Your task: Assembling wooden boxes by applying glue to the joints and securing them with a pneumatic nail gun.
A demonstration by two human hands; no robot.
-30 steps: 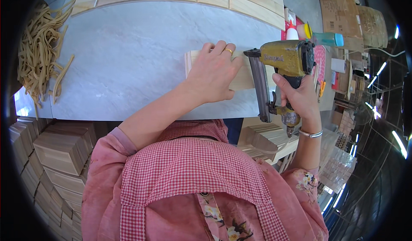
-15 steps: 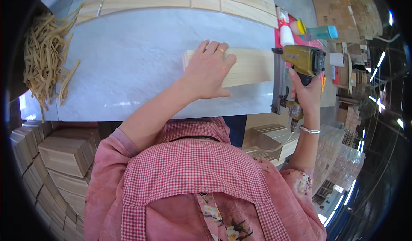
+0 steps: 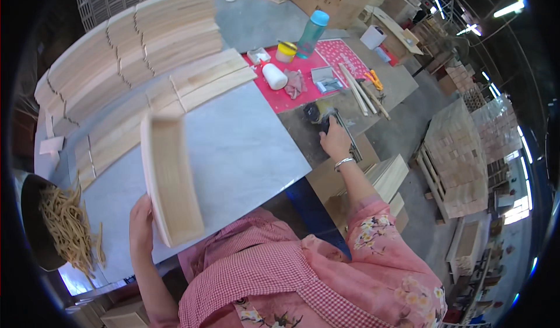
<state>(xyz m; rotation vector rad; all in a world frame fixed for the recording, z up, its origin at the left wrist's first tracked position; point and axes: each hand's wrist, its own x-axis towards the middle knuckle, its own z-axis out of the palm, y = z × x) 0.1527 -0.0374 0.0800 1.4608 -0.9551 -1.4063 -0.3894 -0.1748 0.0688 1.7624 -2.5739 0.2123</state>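
Note:
My left hand [image 3: 141, 222] is closed on the outer side of a long, shallow, pale wooden box [image 3: 178, 182]. The box is tilted up above the grey-white tabletop [image 3: 245, 135], its hollow inside showing; the left fingertips are partly hidden. Out to the right, my right hand [image 3: 335, 140] is wrapped round the handle of a nail gun [image 3: 319, 113], low over the brown surface beside the pink mat. A bracelet sits on that wrist. Behind the box lie flat pale wooden boards [image 3: 204, 90].
Tall rows of wooden strips [image 3: 128, 42] stand at the back left. Curly strips [image 3: 64, 220] fill the left corner by a dark round bin. A pink mat [image 3: 277, 99] bears a white bottle [image 3: 274, 77], a teal water bottle [image 3: 312, 35] and a cloth. Orange-handled cutters [image 3: 374, 80] and sticks lie right.
My view has turned to the right. The box, flat under my left hand before, is now lifted and tilted at the left. The nail gun has moved away from it to the right.

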